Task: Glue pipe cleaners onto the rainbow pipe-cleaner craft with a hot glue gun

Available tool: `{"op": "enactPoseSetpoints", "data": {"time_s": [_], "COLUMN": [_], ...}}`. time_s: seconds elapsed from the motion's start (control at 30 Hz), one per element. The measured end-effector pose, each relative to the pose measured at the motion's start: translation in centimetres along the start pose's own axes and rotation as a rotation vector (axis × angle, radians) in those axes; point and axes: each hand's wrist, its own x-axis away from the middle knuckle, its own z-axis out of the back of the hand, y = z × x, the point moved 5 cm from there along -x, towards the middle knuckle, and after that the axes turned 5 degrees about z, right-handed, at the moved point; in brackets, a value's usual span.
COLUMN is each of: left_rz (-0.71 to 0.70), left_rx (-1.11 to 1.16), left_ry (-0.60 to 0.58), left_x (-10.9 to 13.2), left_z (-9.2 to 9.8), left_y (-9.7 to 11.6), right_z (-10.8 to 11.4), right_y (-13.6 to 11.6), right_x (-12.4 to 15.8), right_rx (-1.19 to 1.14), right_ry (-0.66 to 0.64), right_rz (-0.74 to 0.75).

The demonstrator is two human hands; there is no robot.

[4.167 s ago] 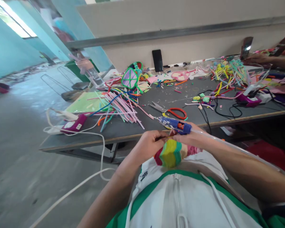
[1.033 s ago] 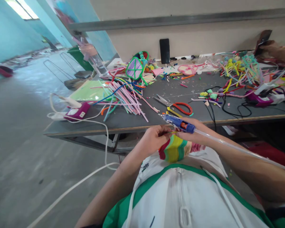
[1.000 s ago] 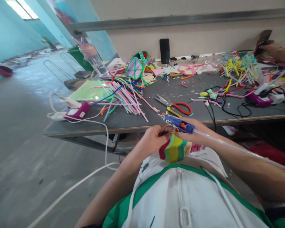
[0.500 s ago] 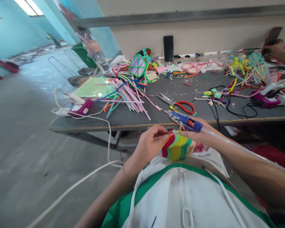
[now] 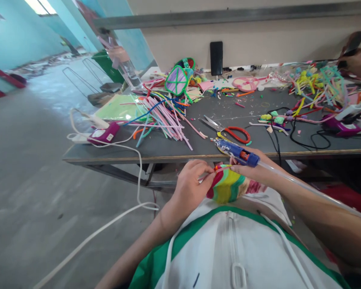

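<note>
My left hand (image 5: 195, 182) pinches a thin pink pipe cleaner (image 5: 222, 169) between thumb and fingertips, along the top edge of a striped piece (image 5: 225, 188) in red, yellow, green and cream. The piece looks made of fuzzy pipe cleaners and sits just above my lap. My right hand (image 5: 249, 168) has its thumb on the piece's upper edge, its other fingers mostly hidden behind. It also holds a blue hot glue gun (image 5: 236, 152), whose nozzle points left over the table edge. A long clear glue stick (image 5: 289, 179) runs back from the gun above my right forearm.
Red-handled scissors (image 5: 228, 130) lie open on the grey table (image 5: 180, 154). Pipe cleaners (image 5: 165, 118) are heaped at left beside a purple power socket (image 5: 105, 133) with white cables. A phone (image 5: 216, 58) leans on the wall. At far right, another person's hand (image 5: 353, 64) holds something dark.
My left hand's fingers have shifted slightly along the pink pipe cleaner and lie flatter over the piece's edge. My right hand and the glue gun keep their place; the view has shifted a little.
</note>
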Motion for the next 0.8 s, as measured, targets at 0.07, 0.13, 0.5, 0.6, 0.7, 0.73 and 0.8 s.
{"op": "enactPoseSetpoints", "data": {"time_s": [0.07, 0.13, 0.5, 0.6, 0.7, 0.73, 0.8], "left_rz": [0.049, 0.114, 0.323, 0.298, 0.269, 0.26, 0.247], "left_rx": [0.011, 0.039, 0.257, 0.223, 0.197, 0.185, 0.162], "left_ry": [-0.02, -0.044, -0.077, -0.036, -0.004, 0.004, 0.014], "left_x": [0.0, 0.0, -0.1, -0.1, 0.0, 0.0, -0.1], "left_z": [-0.1, -0.2, -1.1, -1.1, -1.2, -1.2, -1.2], "left_y": [-0.2, -0.6, -2.0, -2.1, -2.1, -2.0, -2.0], "right_z": [-0.2, -0.3, -0.1, -0.1, -0.2, -0.2, -0.2], "right_y": [0.3, 0.4, -0.3, -0.5, -0.4, -0.3, -0.3], "right_x": [0.0, -0.1, 0.0, -0.1, -0.1, -0.1, -0.1], "right_rx": [-0.009, -0.012, 0.012, 0.03, 0.019, 0.014, 0.008], "right_ry": [0.0, 0.002, -0.018, -0.019, -0.01, -0.01, -0.011], "right_rz": [0.002, 0.005, -0.009, -0.021, -0.026, -0.026, -0.026]}}
